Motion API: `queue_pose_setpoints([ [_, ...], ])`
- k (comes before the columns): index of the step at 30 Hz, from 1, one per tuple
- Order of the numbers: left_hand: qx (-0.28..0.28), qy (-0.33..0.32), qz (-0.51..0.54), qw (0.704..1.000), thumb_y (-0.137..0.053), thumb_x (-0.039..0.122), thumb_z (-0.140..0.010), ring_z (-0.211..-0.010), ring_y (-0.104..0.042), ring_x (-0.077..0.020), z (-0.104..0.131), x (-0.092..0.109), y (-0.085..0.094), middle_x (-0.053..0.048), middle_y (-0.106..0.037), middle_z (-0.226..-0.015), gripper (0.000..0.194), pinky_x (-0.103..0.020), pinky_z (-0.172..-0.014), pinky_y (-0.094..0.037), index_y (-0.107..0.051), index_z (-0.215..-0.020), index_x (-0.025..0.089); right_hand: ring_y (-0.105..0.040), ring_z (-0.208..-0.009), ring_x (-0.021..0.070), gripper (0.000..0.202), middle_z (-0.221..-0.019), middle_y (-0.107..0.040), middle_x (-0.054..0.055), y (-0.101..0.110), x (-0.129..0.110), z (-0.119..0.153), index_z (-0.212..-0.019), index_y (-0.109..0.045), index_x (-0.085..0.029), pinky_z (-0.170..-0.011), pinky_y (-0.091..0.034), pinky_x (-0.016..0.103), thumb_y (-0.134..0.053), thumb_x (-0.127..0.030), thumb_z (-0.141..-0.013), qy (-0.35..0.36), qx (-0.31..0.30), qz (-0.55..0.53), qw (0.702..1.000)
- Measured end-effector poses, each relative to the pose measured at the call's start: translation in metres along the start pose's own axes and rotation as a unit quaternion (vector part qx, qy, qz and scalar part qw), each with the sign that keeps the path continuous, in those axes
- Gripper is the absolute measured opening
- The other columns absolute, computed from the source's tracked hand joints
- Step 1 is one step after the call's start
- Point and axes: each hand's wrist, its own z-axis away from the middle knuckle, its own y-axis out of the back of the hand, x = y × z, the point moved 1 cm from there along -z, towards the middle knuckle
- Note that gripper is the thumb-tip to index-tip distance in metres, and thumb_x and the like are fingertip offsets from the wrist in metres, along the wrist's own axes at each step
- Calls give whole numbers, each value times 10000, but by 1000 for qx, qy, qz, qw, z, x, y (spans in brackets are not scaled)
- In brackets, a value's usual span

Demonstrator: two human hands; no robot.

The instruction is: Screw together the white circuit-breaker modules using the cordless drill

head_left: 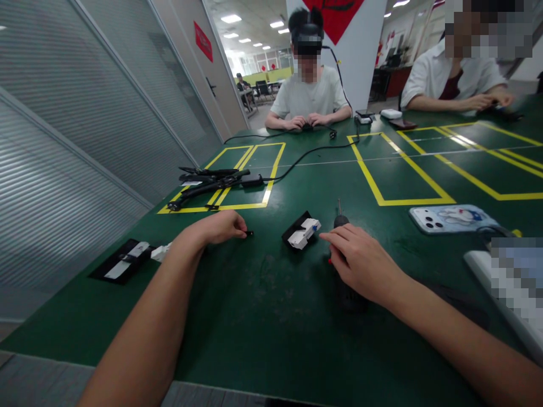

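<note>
My left hand (227,226) is closed, its fingertips pinching a small black piece (250,233) just above or on the green table. My right hand (360,254) lies over a black power screwdriver (340,221), whose thin bit points away from me; the fingers reach left across it, and whether they grip it is unclear. Just left of those fingertips rests a white and black part (302,233) with a blue spot at its end. Farther left, a black plate with a white strip (123,261) lies beside a white piece (159,252), partly hidden by my left forearm.
Black cables and a folded black stand (212,182) lie at the back left on yellow tape (271,183). A phone (452,219) and a white-edged device (479,268) are at the right. Two people sit across the green table (254,328), their hands on dark objects.
</note>
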Motion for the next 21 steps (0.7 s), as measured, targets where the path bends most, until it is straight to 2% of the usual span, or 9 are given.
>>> queue_pose_setpoints([
  [6,44,1,3,999,-594,384,-658,-737,-605,-207,-9,0,-3,-43,-701,-800,268,-276,-694,-422,-711,-827,212,-417,-978,259,381,-1069,-457,80,-1,1,-1,-1216,-573,-8,-908,-377,399,-636,69,-848,2,11,-9,1000],
  [12,105,11,-1,994,-562,389,-701,-814,-606,-233,-17,-8,-4,-79,-698,-918,294,-301,-739,-435,-699,-878,198,-412,-985,267,382,-1077,-449,89,-2,1,0,-1238,-558,-9,-907,-365,419,-592,52,-863,7,11,-18,1000],
  [18,63,-10,15,998,-616,380,-668,-830,-627,-210,-5,-13,5,-31,-707,-932,293,-271,-743,-452,-699,-898,218,-419,-977,260,432,-1074,-455,77,-1,1,-1,-1212,-574,-13,-906,-377,383,-745,112,-836,3,0,2,1000],
  [21,43,9,3,999,-629,383,-661,-805,-631,-209,-4,-17,7,-29,-709,-886,277,-277,-718,-452,-694,-873,218,-419,-976,257,434,-1066,-458,70,-2,2,0,-1207,-577,-25,-912,-373,377,-765,121,-843,-2,-1,3,1000],
])
